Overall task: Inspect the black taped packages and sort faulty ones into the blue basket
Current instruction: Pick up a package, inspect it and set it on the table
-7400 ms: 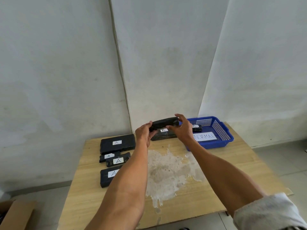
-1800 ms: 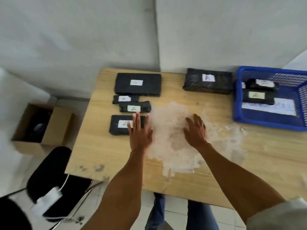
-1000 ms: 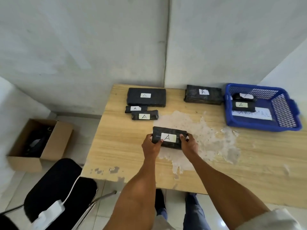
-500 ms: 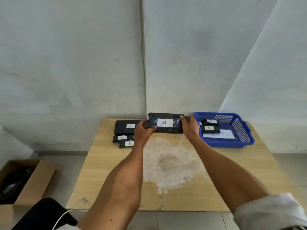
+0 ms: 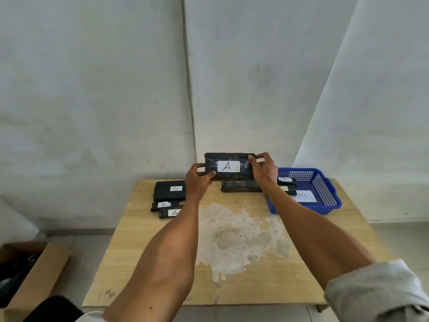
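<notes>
Three labelled packages (image 5: 170, 190) sit on counter (image 5: 139, 240) far left, from what I see. Left hand (image 5: 197, 180) and right hand (image 5: 263, 169) each pinch one end of held package (image 5: 228, 166), lifted above counter, "A" label facing me. Another package (image 5: 241, 186) lies just beneath. Blue basket (image 5: 325, 189) far right, two packages inside.

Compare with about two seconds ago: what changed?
Both hands, then flat on the table, took the nearest left package and lifted it, label toward the camera; left hand, right hand. Other packages and basket unchanged.
</notes>
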The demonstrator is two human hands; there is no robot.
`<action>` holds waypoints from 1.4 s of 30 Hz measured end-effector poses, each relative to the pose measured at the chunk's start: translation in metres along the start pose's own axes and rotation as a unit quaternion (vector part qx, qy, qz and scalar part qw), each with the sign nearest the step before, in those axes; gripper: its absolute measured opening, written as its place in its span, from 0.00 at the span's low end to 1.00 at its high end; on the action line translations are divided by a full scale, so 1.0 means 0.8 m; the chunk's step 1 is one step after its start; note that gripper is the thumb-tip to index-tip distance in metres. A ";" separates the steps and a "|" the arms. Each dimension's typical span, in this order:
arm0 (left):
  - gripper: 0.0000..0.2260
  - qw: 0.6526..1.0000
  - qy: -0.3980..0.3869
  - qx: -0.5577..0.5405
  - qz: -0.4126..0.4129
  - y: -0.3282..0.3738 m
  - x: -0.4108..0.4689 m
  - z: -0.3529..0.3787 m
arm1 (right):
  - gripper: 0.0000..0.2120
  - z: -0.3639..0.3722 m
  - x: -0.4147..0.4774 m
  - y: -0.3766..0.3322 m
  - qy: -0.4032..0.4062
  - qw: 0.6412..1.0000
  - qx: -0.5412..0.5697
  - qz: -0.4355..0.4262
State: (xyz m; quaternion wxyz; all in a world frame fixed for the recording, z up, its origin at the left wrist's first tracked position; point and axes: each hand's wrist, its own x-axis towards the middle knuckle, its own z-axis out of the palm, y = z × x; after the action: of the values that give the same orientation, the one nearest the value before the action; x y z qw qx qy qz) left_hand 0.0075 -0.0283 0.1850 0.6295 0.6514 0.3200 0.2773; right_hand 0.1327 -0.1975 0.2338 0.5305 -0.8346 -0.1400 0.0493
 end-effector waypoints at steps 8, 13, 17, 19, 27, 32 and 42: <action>0.24 0.987 0.120 0.028 -0.100 0.032 0.012 0.003 | 0.43 -0.003 -0.013 0.030 -0.160 0.985 0.002 -0.067; 0.20 0.986 0.132 0.054 -0.083 0.043 0.008 0.007 | 0.43 -0.002 -0.016 0.041 -0.146 0.987 0.022 -0.059; 0.20 0.984 0.153 0.048 -0.080 0.040 0.001 0.008 | 0.43 -0.005 -0.016 0.039 -0.140 0.987 0.032 -0.067; 0.20 0.983 0.157 0.047 -0.078 0.039 -0.001 0.007 | 0.42 -0.006 -0.015 0.038 -0.140 0.987 0.042 -0.069; 0.19 0.983 0.160 0.045 -0.071 0.046 -0.002 0.012 | 0.41 -0.007 -0.015 0.035 -0.128 0.988 0.048 -0.067; 0.16 0.993 0.087 0.031 -0.072 0.036 0.005 0.020 | 0.38 -0.010 -0.003 0.039 -0.110 0.992 0.048 -0.042; 0.18 0.969 0.013 -0.192 -0.153 0.024 -0.008 0.043 | 0.14 -0.009 0.029 0.015 -0.061 0.978 0.187 0.075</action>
State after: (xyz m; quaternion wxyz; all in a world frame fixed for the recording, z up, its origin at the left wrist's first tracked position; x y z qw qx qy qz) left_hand 0.0312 -0.0556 0.2023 0.7736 0.4581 0.3645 0.2427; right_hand 0.1588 -0.2019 0.2276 0.6623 -0.7243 -0.0974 0.1648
